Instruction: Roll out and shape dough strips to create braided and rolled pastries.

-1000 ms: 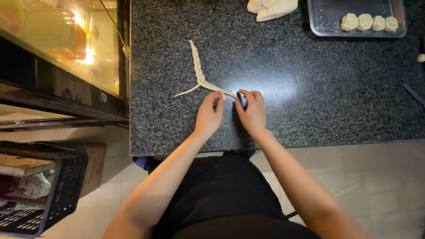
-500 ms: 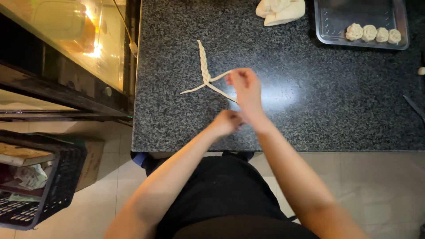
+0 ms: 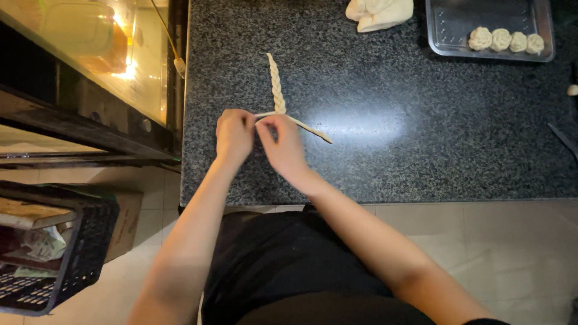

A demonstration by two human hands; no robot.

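Both hands pinch loose strands below the pale braided dough rope (image 3: 277,84).
Left hand (image 3: 233,133) has moved beside right hand (image 3: 283,144); braid now longer on the speckled black stone table (image 3: 421,150).

left hand (image 3: 233,133), right hand (image 3: 283,144) side by side, fingers pinched

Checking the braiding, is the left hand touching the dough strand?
Touching. The head view shows the left hand pinching the loose end of the dough strand beside the right hand.
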